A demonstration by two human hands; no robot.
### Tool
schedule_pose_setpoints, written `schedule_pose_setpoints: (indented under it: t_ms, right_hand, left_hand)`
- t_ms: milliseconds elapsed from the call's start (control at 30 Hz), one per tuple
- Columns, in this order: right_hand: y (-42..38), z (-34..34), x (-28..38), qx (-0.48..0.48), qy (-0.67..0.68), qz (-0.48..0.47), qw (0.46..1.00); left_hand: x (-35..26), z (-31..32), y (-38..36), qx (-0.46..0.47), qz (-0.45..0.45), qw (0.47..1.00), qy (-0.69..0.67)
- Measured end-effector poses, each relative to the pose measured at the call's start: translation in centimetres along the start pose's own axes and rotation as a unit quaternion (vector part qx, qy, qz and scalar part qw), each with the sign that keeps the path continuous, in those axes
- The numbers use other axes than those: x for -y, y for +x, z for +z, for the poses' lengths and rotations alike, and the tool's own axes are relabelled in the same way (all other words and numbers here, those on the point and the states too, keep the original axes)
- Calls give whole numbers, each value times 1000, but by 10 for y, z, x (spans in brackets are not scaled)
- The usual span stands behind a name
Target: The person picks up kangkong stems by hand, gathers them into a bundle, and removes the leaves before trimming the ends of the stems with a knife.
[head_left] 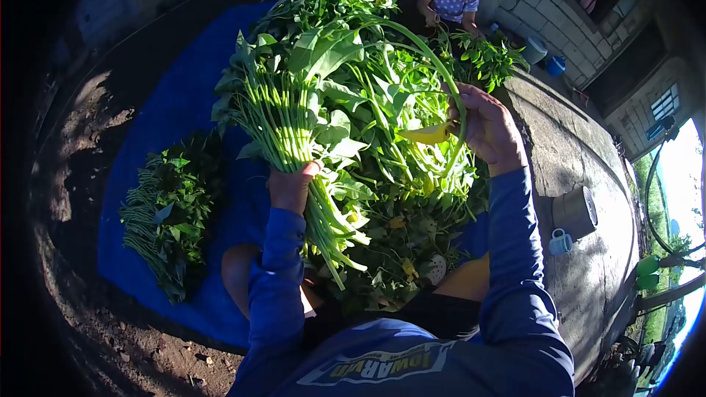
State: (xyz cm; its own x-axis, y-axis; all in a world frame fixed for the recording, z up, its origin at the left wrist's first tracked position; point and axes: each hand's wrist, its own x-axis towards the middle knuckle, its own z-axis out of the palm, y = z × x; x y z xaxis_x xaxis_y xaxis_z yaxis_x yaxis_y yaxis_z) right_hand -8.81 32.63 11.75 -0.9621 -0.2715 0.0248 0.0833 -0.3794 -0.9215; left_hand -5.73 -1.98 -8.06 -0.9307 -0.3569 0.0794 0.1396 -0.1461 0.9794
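My left hand (291, 185) is wrapped round a thick bunch of leafy greens (273, 114), its long pale stems fanned upward and the cut ends hanging below my fist. In my right hand (491, 129), raised on the right, the fingers pinch a single long green stem (434, 55) that arches over toward the bunch. A yellow leaf (428, 134) hangs beside those fingers. Between and behind my hands lies a big heap of loose greens (390, 95).
A blue tarp (158, 143) lies under the greens, with stacked bundles (173, 209) at its left. Another person (452, 4) sits at the back, handling leafy stems (489, 59). On the concrete ledge (559, 154) at right are a mug (560, 242) and a metal pot (576, 213).
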Motion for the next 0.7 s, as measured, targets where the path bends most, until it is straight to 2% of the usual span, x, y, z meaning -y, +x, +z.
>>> schedule_pose_setpoints:
  t_ms: [33, 100, 133, 200, 267, 300, 367, 433, 500, 533, 567, 633, 667, 700]
  right_hand:
    - [-8, 4, -4, -34, -7, -4, 999]
    - [-17, 2, -10, -37, -44, -28, 998]
    - [-22, 4, -15, -77, -93, -60, 991]
    - [-29, 9, -17, -113, -204, -106, 967]
    - [-31, 17, -21, -180, -311, -158, 920]
    - [-26, 20, -26, -199, -349, -212, 891]
    - [-18, 18, -32, -201, -427, -280, 836]
    - [-20, 46, -35, -223, -485, -278, 798]
    - [-18, 57, -56, -198, -501, -273, 797]
    - [-16, 60, -73, -184, -497, -266, 805]
    - [-13, 60, -97, -179, -497, -255, 810]
    - [-20, 63, -149, -118, -490, -167, 848]
    - [-25, 60, -174, -79, -488, -141, 858]
    - [-30, 56, -197, -66, -489, -137, 859]
  left_hand:
    - [2, -1, 0, 11, -6, 1000, -5]
    - [1, -2, -2, 33, -18, 999, -18]
    - [7, -2, -1, 49, 10, 999, -16]
    - [6, 0, -5, 70, -8, 996, -49]
    - [16, 3, -2, 88, 1, 996, -31]
    - [20, 6, 0, 71, -34, 997, -11]
    - [1, 15, -12, 68, -33, 997, -32]
    - [8, 28, -10, 43, -8, 998, -51]
    - [29, 31, 2, 89, -27, 995, -33]
    - [18, 35, -3, 88, -28, 996, -17]
    - [16, 40, -7, 56, -89, 994, -18]
    - [20, 40, -12, 99, -153, 978, -98]
    - [48, 44, -9, 86, -189, 968, -138]
    - [48, 45, -18, 90, -202, 961, -167]
